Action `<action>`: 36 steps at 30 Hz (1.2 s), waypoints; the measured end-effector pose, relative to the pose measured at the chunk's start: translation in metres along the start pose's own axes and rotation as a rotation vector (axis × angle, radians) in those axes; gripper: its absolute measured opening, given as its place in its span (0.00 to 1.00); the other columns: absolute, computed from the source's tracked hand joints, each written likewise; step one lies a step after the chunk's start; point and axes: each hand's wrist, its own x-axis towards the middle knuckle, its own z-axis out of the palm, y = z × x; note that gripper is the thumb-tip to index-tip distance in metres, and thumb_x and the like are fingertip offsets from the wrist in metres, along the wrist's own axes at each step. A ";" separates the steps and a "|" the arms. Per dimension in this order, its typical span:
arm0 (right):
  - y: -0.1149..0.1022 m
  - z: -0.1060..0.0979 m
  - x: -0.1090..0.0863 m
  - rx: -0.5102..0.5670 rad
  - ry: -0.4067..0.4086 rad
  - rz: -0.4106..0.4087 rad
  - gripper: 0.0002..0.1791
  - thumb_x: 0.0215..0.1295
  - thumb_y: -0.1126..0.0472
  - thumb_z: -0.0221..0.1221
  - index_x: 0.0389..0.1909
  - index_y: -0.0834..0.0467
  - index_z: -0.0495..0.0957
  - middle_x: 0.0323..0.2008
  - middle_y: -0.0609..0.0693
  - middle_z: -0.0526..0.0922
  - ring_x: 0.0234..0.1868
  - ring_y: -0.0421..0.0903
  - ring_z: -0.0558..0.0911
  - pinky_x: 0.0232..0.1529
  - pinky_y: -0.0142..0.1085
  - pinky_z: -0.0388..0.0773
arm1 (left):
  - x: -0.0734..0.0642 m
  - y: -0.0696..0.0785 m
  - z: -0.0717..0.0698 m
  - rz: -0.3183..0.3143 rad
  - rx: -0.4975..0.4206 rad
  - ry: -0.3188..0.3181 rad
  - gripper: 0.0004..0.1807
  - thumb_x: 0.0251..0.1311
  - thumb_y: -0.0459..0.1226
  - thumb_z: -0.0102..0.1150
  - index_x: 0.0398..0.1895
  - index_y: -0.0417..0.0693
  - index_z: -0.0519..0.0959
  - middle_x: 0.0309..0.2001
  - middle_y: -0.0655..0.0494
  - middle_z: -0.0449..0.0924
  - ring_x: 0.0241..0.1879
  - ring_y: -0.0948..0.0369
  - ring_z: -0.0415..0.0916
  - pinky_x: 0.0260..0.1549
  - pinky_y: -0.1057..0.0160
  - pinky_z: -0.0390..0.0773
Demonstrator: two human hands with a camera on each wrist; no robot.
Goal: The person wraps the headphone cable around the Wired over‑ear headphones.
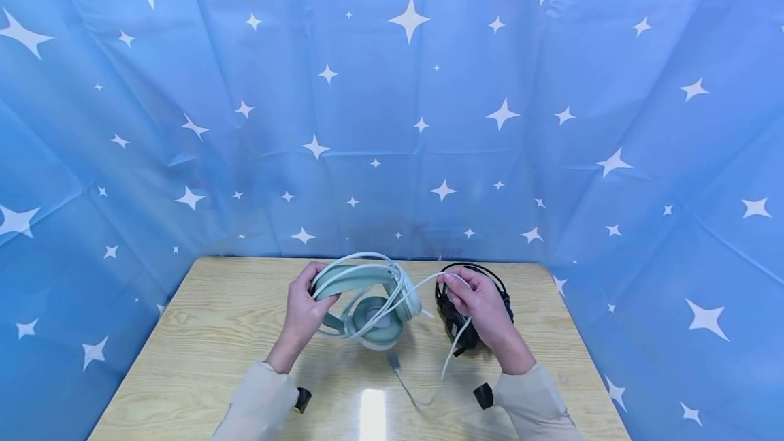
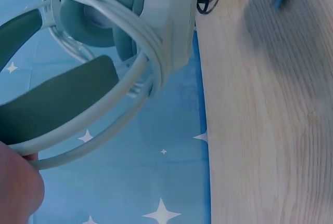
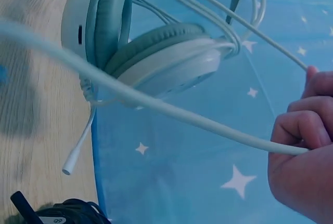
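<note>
My left hand (image 1: 306,305) grips the headband of a pale green and white headset (image 1: 381,322), held up over the wooden table. Loops of its white cable (image 2: 112,13) run around the headband and an ear cup. My right hand (image 1: 480,301) pinches the cable to the right of the headset, fingers curled, as the right wrist view shows (image 3: 307,125). From this hand the cable drops toward the table and curves back to a plug (image 1: 394,361) below the headset. A short microphone boom (image 3: 78,146) sticks out from one ear cup.
A black headset (image 1: 459,322) with its own dark cable lies on the table (image 1: 202,359), behind and beside my right hand. A blue curtain with white stars (image 1: 367,121) surrounds the table's back and sides.
</note>
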 end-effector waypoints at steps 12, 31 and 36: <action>-0.005 -0.001 0.000 -0.204 -0.010 -0.030 0.14 0.78 0.59 0.55 0.46 0.67 0.83 0.21 0.45 0.68 0.20 0.44 0.64 0.25 0.36 0.66 | 0.000 -0.034 -0.005 0.029 0.046 -0.136 0.18 0.45 0.18 0.68 0.41 0.38 0.80 0.31 0.53 0.80 0.30 0.65 0.72 0.32 0.64 0.74; 0.003 -0.013 0.010 -0.436 0.130 0.017 0.13 0.70 0.51 0.66 0.44 0.57 0.87 0.41 0.51 0.87 0.42 0.48 0.85 0.45 0.37 0.82 | 0.006 -0.031 -0.023 0.009 -0.171 -0.344 0.14 0.56 0.24 0.65 0.46 0.39 0.80 0.35 0.49 0.80 0.33 0.61 0.74 0.39 0.63 0.75; 0.007 -0.017 0.012 -0.486 0.085 -0.049 0.11 0.73 0.53 0.63 0.46 0.56 0.87 0.42 0.53 0.86 0.39 0.47 0.83 0.42 0.34 0.80 | 0.008 -0.030 -0.028 0.033 -0.253 -0.355 0.13 0.58 0.22 0.62 0.46 0.37 0.79 0.33 0.57 0.80 0.32 0.61 0.73 0.37 0.62 0.75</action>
